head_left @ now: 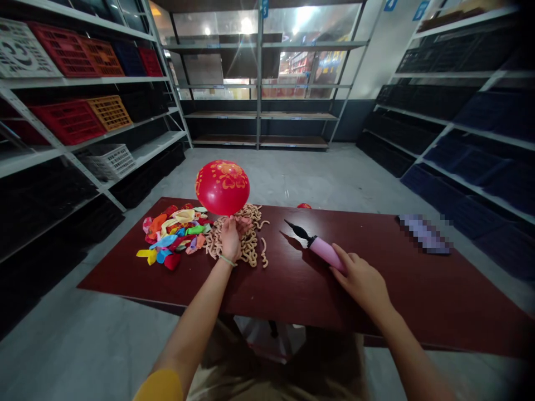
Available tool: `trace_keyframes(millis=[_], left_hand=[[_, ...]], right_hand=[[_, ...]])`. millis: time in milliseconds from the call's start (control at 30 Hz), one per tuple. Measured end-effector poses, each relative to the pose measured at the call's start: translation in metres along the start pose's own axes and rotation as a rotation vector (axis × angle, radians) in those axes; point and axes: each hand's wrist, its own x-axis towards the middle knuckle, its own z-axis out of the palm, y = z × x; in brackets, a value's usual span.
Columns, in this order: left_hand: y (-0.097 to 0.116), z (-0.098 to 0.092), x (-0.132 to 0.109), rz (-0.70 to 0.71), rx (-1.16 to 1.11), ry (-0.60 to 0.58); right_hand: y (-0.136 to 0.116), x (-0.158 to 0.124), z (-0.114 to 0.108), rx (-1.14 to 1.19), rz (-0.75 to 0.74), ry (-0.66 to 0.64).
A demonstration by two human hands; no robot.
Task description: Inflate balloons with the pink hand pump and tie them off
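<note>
An inflated red balloon (223,187) with a gold print stands above my left hand (232,236), whose fingers are closed round its neck. In my right hand (361,275) is a balloon pump (327,253) with a pink barrel and a black nozzle, which points up and to the left, away from the balloon. Just behind and beside my left hand lies a heap of beige, curled, string-like pieces (251,245). To its left sits a pile of uninflated balloons (171,231) in many colours.
The dark red table (284,289) spans the space before me. A pixelated purple object (424,234) lies at its right. Another red round thing (304,206) shows past the far edge. Shelves with crates (69,114) flank the left; a rack (259,111) stands at the back.
</note>
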Motion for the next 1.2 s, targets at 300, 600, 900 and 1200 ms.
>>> trace_keyframes(millis=[300,600,900,1200], left_hand=[[0.015,-0.009,-0.020,-0.105,0.241,-0.132],[0.016,-0.024,-0.046,-0.129,0.365,-0.124],[0.009,-0.033,-0.051,-0.128,0.350,-0.093],[0.010,-0.034,-0.056,-0.033,0.482,-0.066]], right_hand=[[0.016,0.011,0.016,0.015,-0.069,0.063],[-0.002,0.031,0.004,0.081,-0.003,0.020],[-0.010,0.041,0.009,0.096,-0.095,0.214],[-0.135,0.055,0.005,0.506,-0.321,-0.031]])
